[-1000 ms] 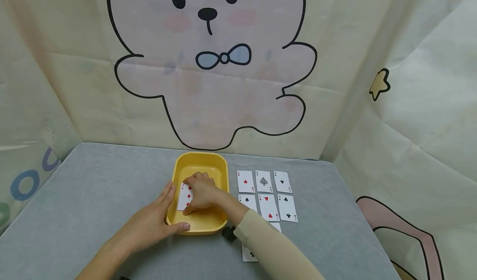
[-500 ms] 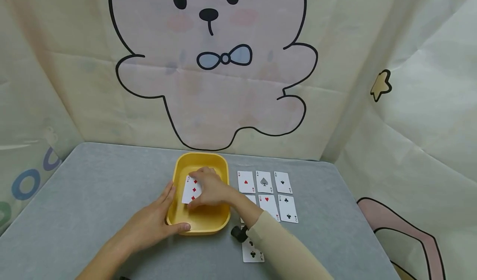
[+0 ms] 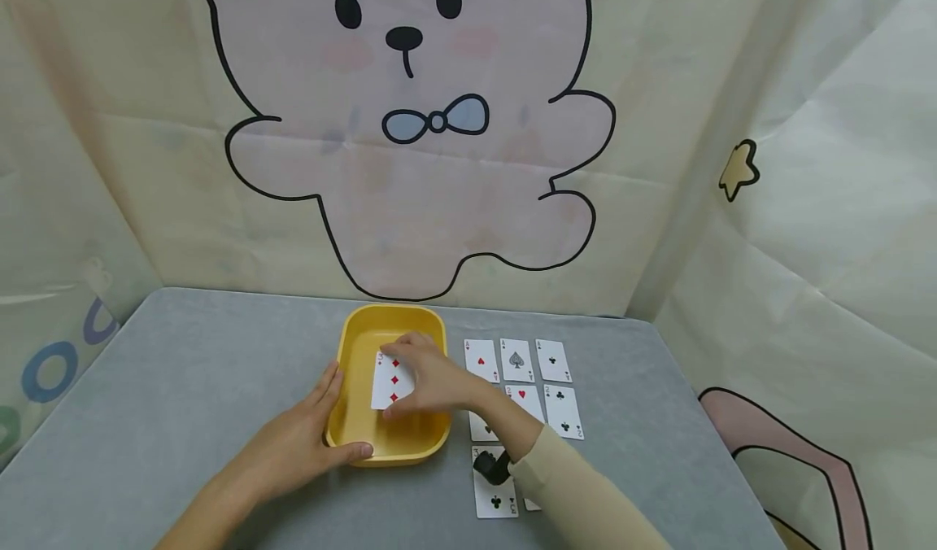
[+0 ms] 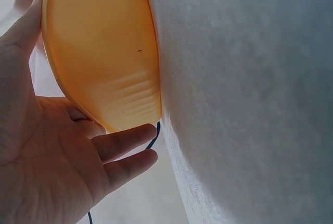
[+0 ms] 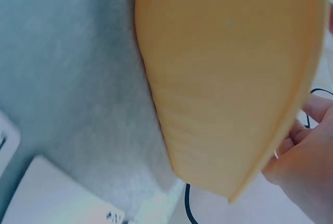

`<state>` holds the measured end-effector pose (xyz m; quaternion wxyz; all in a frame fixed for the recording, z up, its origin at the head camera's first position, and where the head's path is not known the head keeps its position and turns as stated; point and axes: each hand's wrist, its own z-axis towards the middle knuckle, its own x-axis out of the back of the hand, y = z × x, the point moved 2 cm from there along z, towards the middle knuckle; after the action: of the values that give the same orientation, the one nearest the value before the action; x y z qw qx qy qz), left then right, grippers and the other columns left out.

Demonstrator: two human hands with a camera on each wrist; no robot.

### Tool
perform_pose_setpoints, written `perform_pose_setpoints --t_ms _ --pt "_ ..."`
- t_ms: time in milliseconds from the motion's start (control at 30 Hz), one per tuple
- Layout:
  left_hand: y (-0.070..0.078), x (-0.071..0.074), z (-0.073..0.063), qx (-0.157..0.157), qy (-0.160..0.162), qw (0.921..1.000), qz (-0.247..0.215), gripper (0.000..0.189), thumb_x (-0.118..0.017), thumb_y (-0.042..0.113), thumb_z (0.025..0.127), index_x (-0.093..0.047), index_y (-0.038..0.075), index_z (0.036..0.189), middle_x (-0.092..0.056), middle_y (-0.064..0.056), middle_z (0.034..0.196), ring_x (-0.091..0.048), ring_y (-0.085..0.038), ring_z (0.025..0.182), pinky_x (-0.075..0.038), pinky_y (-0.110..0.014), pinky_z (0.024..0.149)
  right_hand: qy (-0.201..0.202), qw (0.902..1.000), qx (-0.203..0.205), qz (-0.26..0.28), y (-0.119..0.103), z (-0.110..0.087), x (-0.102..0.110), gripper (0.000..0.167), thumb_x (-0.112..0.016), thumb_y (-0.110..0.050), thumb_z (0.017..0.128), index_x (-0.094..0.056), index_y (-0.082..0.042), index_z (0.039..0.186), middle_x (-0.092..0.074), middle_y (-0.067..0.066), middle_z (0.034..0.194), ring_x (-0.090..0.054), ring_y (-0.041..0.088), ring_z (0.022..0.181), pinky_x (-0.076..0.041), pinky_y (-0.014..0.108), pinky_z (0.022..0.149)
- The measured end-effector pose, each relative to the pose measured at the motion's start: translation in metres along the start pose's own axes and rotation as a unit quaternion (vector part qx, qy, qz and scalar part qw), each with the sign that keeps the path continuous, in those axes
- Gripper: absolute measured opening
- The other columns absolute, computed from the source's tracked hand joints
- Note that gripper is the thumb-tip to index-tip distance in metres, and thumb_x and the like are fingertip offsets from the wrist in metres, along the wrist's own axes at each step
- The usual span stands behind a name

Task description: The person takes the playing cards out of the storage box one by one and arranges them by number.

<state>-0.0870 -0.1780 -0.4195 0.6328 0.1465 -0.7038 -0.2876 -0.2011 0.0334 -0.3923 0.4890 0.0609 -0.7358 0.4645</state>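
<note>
A yellow plastic tray (image 3: 398,447) stands on the table. My left hand (image 3: 303,428) holds its near left corner, thumb at the front and fingers along the left side. In the left wrist view, two fingers of that hand (image 4: 49,153) stick out past the tray's outer wall (image 4: 104,36). Reaching in over the tray's right rim, my right hand (image 3: 439,377) pinches a white playing card (image 3: 384,387) with red diamonds between thumb and fingers. The card's right part is hidden behind the hand. The right wrist view mostly shows the tray's side (image 5: 223,78).
Right of the tray lie face-up cards in rows. At the back are the ace of hearts (image 3: 479,371), ace of spades (image 3: 518,373) and ace of clubs (image 3: 551,368). The three of clubs (image 3: 486,509) lies nearest me. My right sleeve (image 3: 578,493), with a black wrist device (image 3: 492,469), covers some cards.
My right hand, with the diamond card between its fingers, has shifted to the right inside the tray. The forearm has moved right too. My left hand keeps its hold.
</note>
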Motion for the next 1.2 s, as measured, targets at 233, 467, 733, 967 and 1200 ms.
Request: perform_pose_setpoints --t_ms 233,467,733,967,1200 --pt "0.000 -0.001 0.000 0.007 -0.008 0.9999 0.000 0.126 -0.068 0.079 0.083 -0.017 0.000 0.166 -0.014 -0.015 0.174 -0.050 -0.047 0.139 -0.046 -0.062 0.105 -0.015 0.9998 0.002 0.011 0.001 -0.022 0.009 0.089 -0.089 -0.039 0.079 -0.051 -0.015 0.156 -0.047 0.002 0.147 -0.042 0.016 0.134 -0.041 0.037 0.113" --pt "0.000 -0.002 0.001 0.018 -0.018 0.9997 0.000 0.127 -0.069 0.079 0.082 -0.017 0.000 0.166 -0.013 -0.016 0.174 -0.050 -0.047 0.139 -0.047 -0.062 0.104 -0.013 0.9997 0.018 -0.005 0.007 -0.043 0.013 0.087 -0.090 -0.036 0.076 -0.054 -0.016 0.153 -0.048 -0.002 0.140 -0.040 0.014 0.129 -0.044 0.033 0.105" --pt "0.001 -0.002 0.002 0.016 -0.010 0.9998 0.001 0.126 -0.071 0.077 0.082 -0.018 -0.001 0.166 -0.014 -0.016 0.174 -0.050 -0.046 0.140 -0.047 -0.061 0.105 -0.004 0.9991 0.027 -0.032 0.013 -0.063 0.021 0.090 -0.091 -0.039 0.074 -0.054 -0.015 0.153 -0.048 -0.001 0.144 -0.038 0.015 0.132 -0.043 0.034 0.106" --pt "0.000 -0.002 0.002 0.012 -0.006 0.9999 0.003 0.127 -0.070 0.079 0.082 -0.018 -0.002 0.166 -0.015 -0.017 0.174 -0.050 -0.048 0.139 -0.046 -0.062 0.105 0.007 0.9999 0.010 -0.007 0.017 -0.081 0.027 0.089 -0.091 -0.039 0.074 -0.055 -0.019 0.153 -0.046 -0.005 0.146 -0.037 0.014 0.132 -0.044 0.038 0.104" --pt "-0.001 -0.002 0.002 0.018 -0.016 0.9997 0.005 0.129 -0.068 0.082 0.081 -0.016 -0.001 0.166 -0.013 -0.016 0.174 -0.048 -0.048 0.140 -0.045 -0.063 0.105 0.020 0.9997 0.014 -0.004 0.029 -0.098 0.032 0.088 -0.092 -0.034 0.075 -0.055 -0.017 0.152 -0.045 -0.005 0.144 -0.036 0.016 0.134 -0.043 0.042 0.106"
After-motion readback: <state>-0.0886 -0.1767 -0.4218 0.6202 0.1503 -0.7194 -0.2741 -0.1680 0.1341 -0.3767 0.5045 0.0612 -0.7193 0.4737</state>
